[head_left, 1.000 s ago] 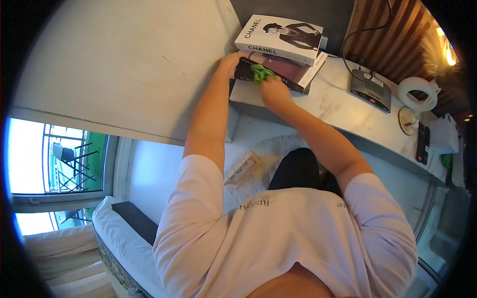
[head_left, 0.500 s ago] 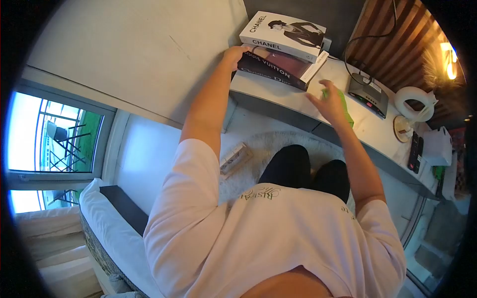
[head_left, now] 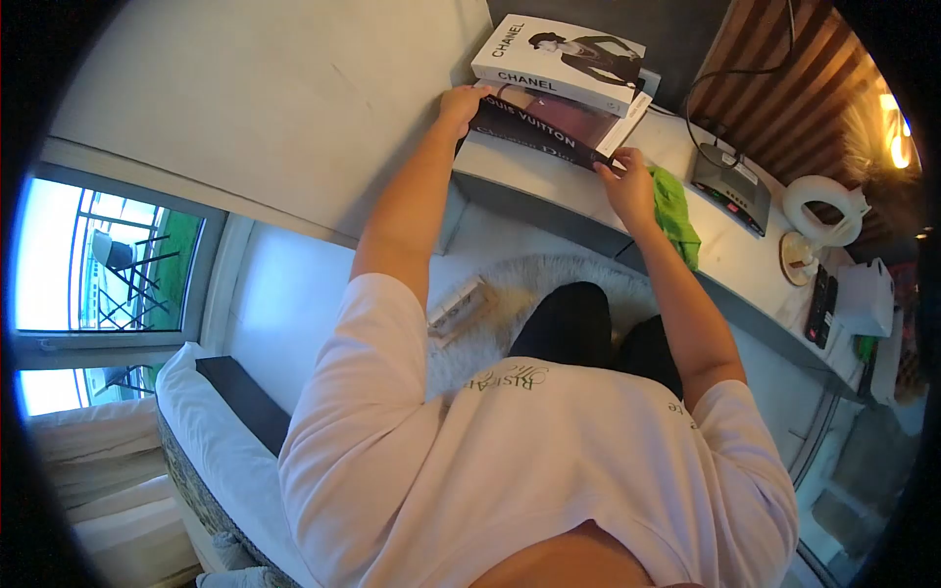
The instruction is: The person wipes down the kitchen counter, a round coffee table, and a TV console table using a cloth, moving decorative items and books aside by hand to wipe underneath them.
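A stack of books lies on the white shelf: a white Chanel book (head_left: 559, 64) on top, a dark Louis Vuitton book (head_left: 534, 122) below it, and a dark Christian Dior book (head_left: 520, 143) at the bottom. My left hand (head_left: 461, 108) is closed around the left end of the dark books; some of its fingers are hidden. At their right front corner, my right hand (head_left: 630, 186) pinches the edge with thumb and fingers. Just right of that hand, a green cloth (head_left: 674, 218) lies crumpled on the shelf, partly hanging over its front edge.
Farther right on the shelf (head_left: 720, 257) are a black router (head_left: 730, 191) with a cable, a white ring-shaped ornament (head_left: 821, 208), dark remotes (head_left: 821, 306) and a white box (head_left: 865, 297). A fluffy rug (head_left: 529, 269) with a small box (head_left: 461, 309) lies on the floor below.
My right hand has moved left from beside the green cloth and closed on the books' right corner. More of the cloth shows. My left hand stays at the stack's left end.
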